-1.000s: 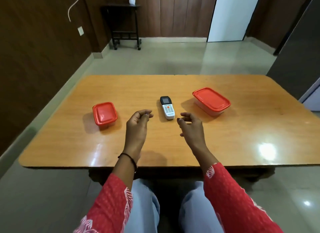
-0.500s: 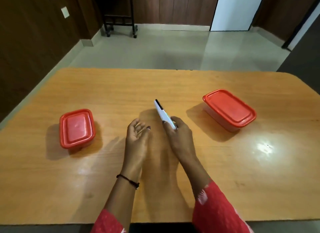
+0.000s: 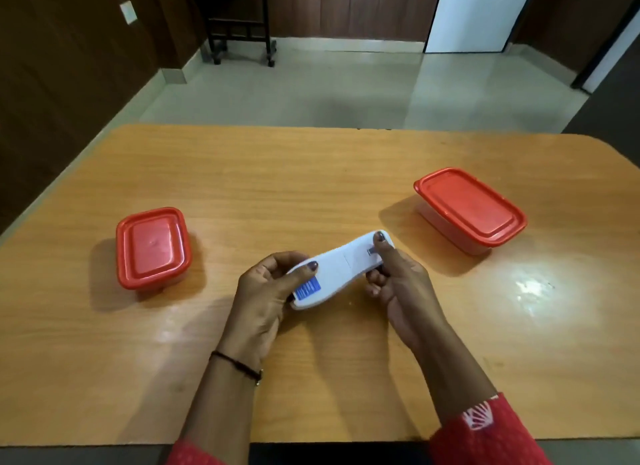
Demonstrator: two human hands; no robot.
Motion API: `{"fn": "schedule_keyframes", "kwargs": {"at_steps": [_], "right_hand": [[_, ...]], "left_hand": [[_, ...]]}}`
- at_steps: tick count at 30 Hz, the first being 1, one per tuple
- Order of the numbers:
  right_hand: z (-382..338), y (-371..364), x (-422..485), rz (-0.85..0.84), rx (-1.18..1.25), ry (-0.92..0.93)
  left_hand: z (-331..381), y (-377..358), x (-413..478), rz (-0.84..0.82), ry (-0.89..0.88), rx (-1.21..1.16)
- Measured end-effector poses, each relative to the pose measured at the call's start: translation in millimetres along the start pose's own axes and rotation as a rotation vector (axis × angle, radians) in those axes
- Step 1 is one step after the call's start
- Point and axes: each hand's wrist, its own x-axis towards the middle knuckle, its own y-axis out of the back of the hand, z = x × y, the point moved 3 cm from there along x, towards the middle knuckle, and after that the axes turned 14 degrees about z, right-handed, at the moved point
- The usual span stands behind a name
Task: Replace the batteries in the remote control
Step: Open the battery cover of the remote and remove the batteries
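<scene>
Both hands are on the remote control [image 3: 341, 269], gripping it back-side up just above the wooden table [image 3: 311, 174]. The left hand [image 3: 266, 291] clamps the near end, thumb pressed flat across the white back just above a blue label [image 3: 307, 289], fingers curled underneath. The right hand [image 3: 398, 281] clasps the far end, thumb tip planted near the rounded tip of the casing, beside a small dark mark there, the other fingers tucked under the body. The remote lies slanted between the two hands, its far end angled up and to the right, and a thin seam crosses its back about midway.

Sweeping from the left: a small red-lidded container [image 3: 152, 248] sits on the table, lid on, well apart from the hands. Then the left wrist with a thin dark bracelet [image 3: 239, 363], and a red patterned sleeve at the bottom edge. Centre stage, the remote in that two-handed hold. Further right, a larger red-lidded container [image 3: 469, 208] with a clear base stands near the right hand but not touching it, lid on. Glare shines off the tabletop at the far right.
</scene>
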Motion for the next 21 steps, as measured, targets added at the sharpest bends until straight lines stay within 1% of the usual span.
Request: {"fn": "schedule_keyframes", "kwargs": {"at_steps": [3, 5, 8, 10, 13, 14, 16, 18, 21], "right_hand": [[5.6, -5.6, -2.1, -0.034, -0.011, 0.061], [8.1, -9.2, -4.5, -0.091, -0.031, 0.071], [11.4, -16.8, -10.1, -0.184, -0.062, 0.051], [11.4, -20.5, -13.2, -0.202, -0.05, 0.04], [9.8, -22.9, -17.0, -0.195, -0.03, 0.014], [9.9, -23.4, -18.5, -0.192, -0.028, 0.005], [11.2, -24.4, -21.9, -0.186, -0.056, -0.017], [12.9, -25.6, -27.1, -0.196, -0.127, -0.038], [15.7, -28.5, -36.4, -0.251, -0.217, -0.036]], "left_hand": [[-2.5, -2.9, -3.5, -0.115, 0.018, 0.119], [-6.1, -8.9, -5.6, -0.134, 0.013, 0.15], [-10.3, -19.8, -6.3, -0.08, 0.019, 0.056], [-11.9, -24.2, -6.9, -0.064, 0.026, 0.012], [-9.7, -25.0, -5.5, -0.007, -0.132, 0.184], [-8.4, -24.8, -4.6, 0.026, -0.166, 0.198], [-5.5, -25.6, -3.7, 0.062, -0.135, 0.123], [-3.5, -25.8, -3.0, 0.023, -0.054, 0.027], [-0.2, -23.8, -6.1, -0.101, -0.033, 0.055]]}}
